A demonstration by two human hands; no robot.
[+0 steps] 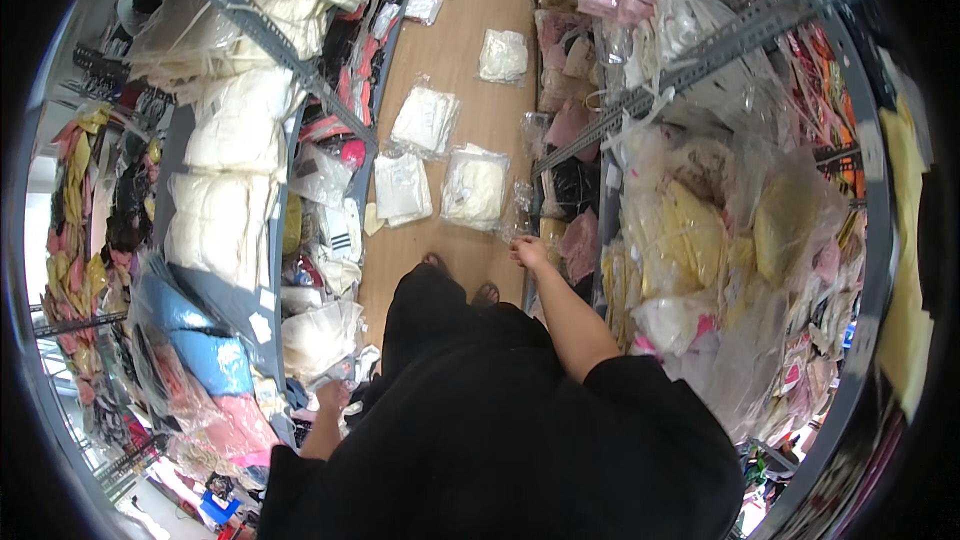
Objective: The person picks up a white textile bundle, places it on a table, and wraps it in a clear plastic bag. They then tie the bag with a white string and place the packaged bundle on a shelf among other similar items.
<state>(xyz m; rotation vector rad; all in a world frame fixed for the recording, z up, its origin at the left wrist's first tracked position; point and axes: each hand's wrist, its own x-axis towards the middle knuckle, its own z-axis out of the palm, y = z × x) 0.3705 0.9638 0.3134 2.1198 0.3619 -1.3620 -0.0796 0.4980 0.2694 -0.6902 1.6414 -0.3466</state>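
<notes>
My right hand (529, 251) is over the right side of the wooden-look floor, its fingers curled, beside a crumpled clear plastic bag (517, 211); whether it grips the bag's edge is unclear. Low at the left shelf, my left hand (332, 394) is next to bagged goods, its fingers blurred and partly hidden. On the floor before me lie folded cream textiles in clear bags: one packet (474, 190) near the middle, another (402, 189) to its left, a third (425, 120) above them and a fourth (503, 56) farther off. A small white packet (423, 8) lies near the far left.
Grey metal shelving encloses the aisle, with a slotted post (330, 96) on the left and another (592, 139) on the right. Stacked cream bundles (221, 221) and blue packets (214, 360) fill the left shelves. Yellow bagged textiles (679, 236) bulge on the right. My feet are on the floor.
</notes>
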